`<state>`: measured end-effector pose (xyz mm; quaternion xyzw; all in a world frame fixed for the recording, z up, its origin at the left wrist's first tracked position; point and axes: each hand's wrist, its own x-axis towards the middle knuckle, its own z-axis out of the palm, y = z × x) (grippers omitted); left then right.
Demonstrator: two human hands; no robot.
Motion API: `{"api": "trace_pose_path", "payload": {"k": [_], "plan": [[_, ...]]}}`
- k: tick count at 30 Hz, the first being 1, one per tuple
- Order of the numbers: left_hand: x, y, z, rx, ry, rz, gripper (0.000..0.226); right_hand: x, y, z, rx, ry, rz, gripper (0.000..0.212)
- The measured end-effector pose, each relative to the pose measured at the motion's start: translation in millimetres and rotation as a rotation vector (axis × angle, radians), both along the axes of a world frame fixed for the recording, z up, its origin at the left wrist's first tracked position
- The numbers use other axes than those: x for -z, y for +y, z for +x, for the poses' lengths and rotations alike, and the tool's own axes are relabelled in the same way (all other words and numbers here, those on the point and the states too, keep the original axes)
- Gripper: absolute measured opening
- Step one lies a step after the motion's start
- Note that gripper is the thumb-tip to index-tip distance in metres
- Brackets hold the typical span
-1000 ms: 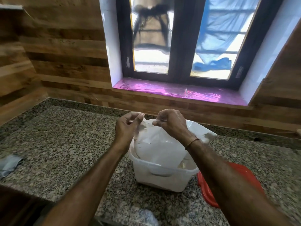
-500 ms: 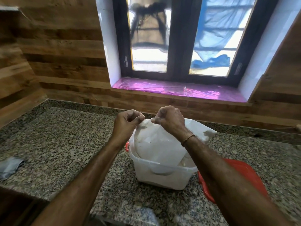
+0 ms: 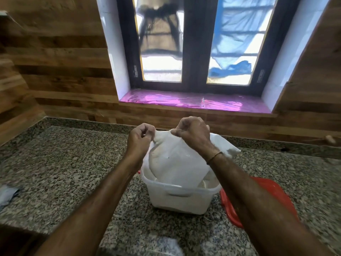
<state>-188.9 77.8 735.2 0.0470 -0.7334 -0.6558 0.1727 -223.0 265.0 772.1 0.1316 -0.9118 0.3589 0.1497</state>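
- Nearest, our two bare forearms reach forward over the speckled stone counter (image 3: 64, 172).
- Next comes a white plastic tub (image 3: 180, 198), standing on the counter between our arms with its handle slot facing us.
- Just right of the tub, a red lid (image 3: 273, 193) lies flat, partly hidden under our right forearm; we cannot tell whether the two touch.
- At the far left edge a grey cloth (image 3: 7, 193) lies crumpled, well apart from the tub.
- A white plastic bag (image 3: 177, 163) sits in the tub, its full belly rising above the rim and its top edge pulled up taut.
- Our left hand (image 3: 140, 139) has its fingers curled and pinches the bag's top edge on the left.
- Our right hand (image 3: 193, 134), a thin band at its wrist, pinches the same edge just beside it, thumb and fingers clamped on the plastic; the hands are near each other but apart.
- Beyond them a sill (image 3: 184, 101) lies under shiny pink film.
- Farthest stands a dark-framed window (image 3: 197, 43), set in a wood-panelled wall.
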Motion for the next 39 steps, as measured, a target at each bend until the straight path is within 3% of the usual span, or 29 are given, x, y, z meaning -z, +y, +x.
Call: {"api": "trace_pose_path", "payload": {"k": [4, 7, 12, 14, 17, 19, 20, 26, 30, 33, 37, 39], "plan": [[-12, 4, 11, 0.084, 0.111, -0.085, 0.006, -5, 3, -10, 0.025, -0.003, -0.041, 0.025], [-15, 7, 9, 0.058, 0.098, -0.251, 0.029, -6, 0, -8, -0.044, -0.033, -0.072, 0.025], [-13, 2, 3, -0.145, 0.067, -0.687, 0.029, 9, -6, 0, -0.187, -0.086, 0.002, 0.021], [-8, 0, 6, -0.148, 0.127, -0.723, 0.035, 12, -4, -1, -0.165, -0.042, 0.012, 0.018], [-8, 3, 5, -0.043, 0.187, -0.751, 0.023, 7, 0, -6, -0.107, 0.042, -0.011, 0.012], [-12, 7, 1, -0.132, 0.147, -0.896, 0.007, 4, 0, -6, -0.111, 0.044, 0.018, 0.011], [-13, 8, -1, -0.195, 0.118, -0.945, 0.010, 4, 0, -5, -0.122, 0.037, 0.033, 0.010], [-9, -2, -2, -0.181, -0.020, -0.857, 0.016, 8, 40, 1, -0.147, -0.081, 0.122, 0.021], [-9, 9, -2, -0.100, 0.052, -0.946, 0.006, 16, 48, 2, -0.091, -0.050, 0.134, 0.011], [-14, 37, -7, 0.036, 0.090, -1.039, 0.029, 19, 37, 5, -0.063, 0.052, 0.186, 0.011], [-15, 57, -11, 0.067, 0.066, -0.944, 0.009, 14, 48, 3, -0.102, 0.049, 0.104, 0.008], [-9, 52, -11, 0.035, 0.065, -0.862, 0.012, 8, 66, 2, -0.078, -0.004, 0.081, 0.012]]}}
